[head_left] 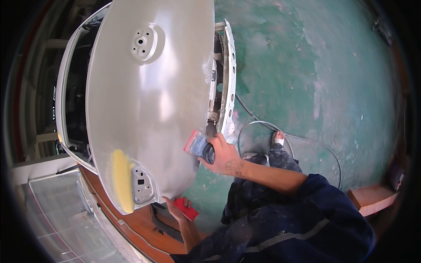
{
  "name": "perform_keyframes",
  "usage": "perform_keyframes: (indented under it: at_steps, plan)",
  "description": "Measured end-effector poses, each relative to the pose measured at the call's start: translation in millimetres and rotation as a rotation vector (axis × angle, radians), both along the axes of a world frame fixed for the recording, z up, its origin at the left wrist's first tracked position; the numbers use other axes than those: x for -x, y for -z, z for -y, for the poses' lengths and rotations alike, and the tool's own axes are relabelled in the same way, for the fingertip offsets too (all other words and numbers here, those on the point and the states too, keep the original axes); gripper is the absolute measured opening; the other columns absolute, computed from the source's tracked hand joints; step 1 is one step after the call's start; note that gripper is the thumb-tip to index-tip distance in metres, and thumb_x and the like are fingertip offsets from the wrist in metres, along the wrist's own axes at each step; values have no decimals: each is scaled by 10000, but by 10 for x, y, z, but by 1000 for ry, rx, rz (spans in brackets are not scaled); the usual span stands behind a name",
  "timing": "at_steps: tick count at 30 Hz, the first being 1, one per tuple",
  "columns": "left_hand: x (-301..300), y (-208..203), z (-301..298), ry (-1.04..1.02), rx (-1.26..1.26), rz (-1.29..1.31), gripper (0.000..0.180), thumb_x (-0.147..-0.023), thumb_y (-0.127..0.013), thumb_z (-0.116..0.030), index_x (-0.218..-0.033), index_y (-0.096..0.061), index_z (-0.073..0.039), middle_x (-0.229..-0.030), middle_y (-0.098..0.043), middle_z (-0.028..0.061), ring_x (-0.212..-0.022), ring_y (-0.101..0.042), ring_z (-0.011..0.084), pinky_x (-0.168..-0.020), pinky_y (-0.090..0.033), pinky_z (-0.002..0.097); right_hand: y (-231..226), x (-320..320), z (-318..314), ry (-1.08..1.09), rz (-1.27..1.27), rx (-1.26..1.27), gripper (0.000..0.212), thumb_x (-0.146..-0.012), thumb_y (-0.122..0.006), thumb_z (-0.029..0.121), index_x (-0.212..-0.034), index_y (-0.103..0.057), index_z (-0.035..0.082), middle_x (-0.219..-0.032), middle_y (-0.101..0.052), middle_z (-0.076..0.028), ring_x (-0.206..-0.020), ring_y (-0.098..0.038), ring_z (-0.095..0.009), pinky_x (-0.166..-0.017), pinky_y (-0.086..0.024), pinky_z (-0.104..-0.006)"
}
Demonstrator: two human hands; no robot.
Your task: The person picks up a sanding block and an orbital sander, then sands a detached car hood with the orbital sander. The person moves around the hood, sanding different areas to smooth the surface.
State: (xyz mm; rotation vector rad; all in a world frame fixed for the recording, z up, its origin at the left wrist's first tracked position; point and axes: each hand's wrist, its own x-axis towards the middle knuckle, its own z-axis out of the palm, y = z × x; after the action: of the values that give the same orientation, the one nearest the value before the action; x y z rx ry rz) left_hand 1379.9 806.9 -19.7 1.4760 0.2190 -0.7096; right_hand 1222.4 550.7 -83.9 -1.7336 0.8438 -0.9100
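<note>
A pale grey car hood panel [144, 96], smooth and curved, fills the left middle. Near its lower end lies a yellow patch of filler [123, 182], beside a round-holed recess [142, 186]. My right hand [222, 154] is closed around a hand sanding block [200, 145] with a dark rounded grip, a blue-grey body and a red edge. This block is over the panel's right edge; contact cannot be made out. At the panel's lower corner, my left hand [179, 209] has its fingers curled around a flat red pad [186, 209], thumb by the panel's edge.
A white perforated frame [229, 79] runs along the panel's right side. A grey hose [307, 139] loops over the green floor [285, 65] near my foot [278, 138]. A film-covered panel [61, 206] stands at lower left, and an orange-brown block [372, 198] at right.
</note>
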Motion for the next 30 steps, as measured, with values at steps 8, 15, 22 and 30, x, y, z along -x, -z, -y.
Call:
perform_keyframes:
  at_steps: [8, 15, 22, 30]
  plan:
    - [55, 6, 123, -78, -101, 38, 545, -1022, -535, -641, -1046, -535, -97, -891, -503, 28, -534, -436, 158, -472, -375, 296, -52, -26, 732, 120, -46, -74, 647, -781, -875, 298, -1228, -506, 11, -1143, -565, -200, -938, -664, -435, -753, -566, -507]
    - [24, 56, 146, -69, -140, 37, 598, -973, -592, -680, -1109, -562, -98, -883, -519, 18, -521, -440, 143, -460, -396, 288, -47, -47, 673, 179, -7, -140, 659, -780, -880, 273, -1239, -497, -5, -1146, -573, -216, -973, -653, -453, -811, -554, -511]
    - [38, 56, 134, -88, -210, 63, 669, -977, -582, -683, -1255, -543, -75, -961, -573, 53, -528, -443, 126, -455, -395, 277, -75, -119, 314, 192, 45, -165, 635, -789, -869, 259, -1230, -498, -8, -1133, -568, -221, -958, -660, -448, -779, -565, -500]
    - [133, 50, 315, -156, -215, 105, 620, -997, -621, -604, -1210, -520, -30, -882, -513, 44, -543, -419, 109, -459, -344, 270, -95, -170, 760, 406, 65, -207, 637, -802, -853, 294, -1230, -498, -15, -1158, -589, -227, -1009, -650, -445, -841, -542, -505]
